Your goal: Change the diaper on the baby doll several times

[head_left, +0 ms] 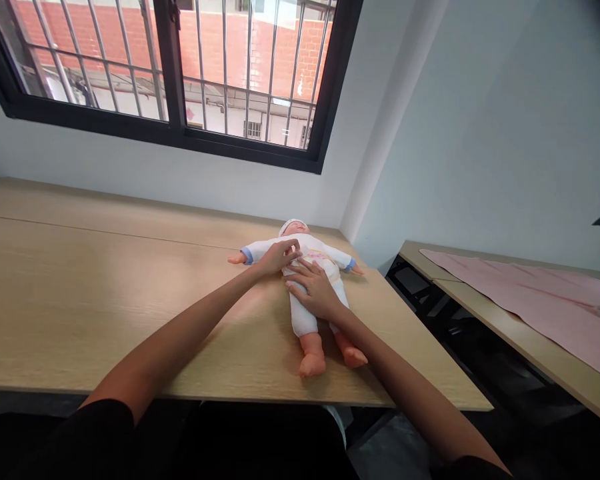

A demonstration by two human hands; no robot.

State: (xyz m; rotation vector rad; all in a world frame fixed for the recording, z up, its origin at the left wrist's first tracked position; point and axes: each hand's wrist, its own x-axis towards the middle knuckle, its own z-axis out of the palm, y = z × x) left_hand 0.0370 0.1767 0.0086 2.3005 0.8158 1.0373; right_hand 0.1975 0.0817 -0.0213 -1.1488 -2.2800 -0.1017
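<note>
A baby doll lies on its back on the wooden table, arms stretched to both sides and feet toward me. It wears a white cap, a white top with blue cuffs and a coloured print on the front, and white trousers; its feet are bare. My left hand is at the side of the doll's chest, fingers bent together in a pinch on the white top. Just below it, my right hand rests over the doll's belly and waist, fingers stretched and slightly apart. Part of the doll's middle is hidden under my hands.
The light wooden table runs along the wall under a barred window. To the right, past a dark gap, stands another table with a pink cloth on it. The near table's right edge lies close to the doll.
</note>
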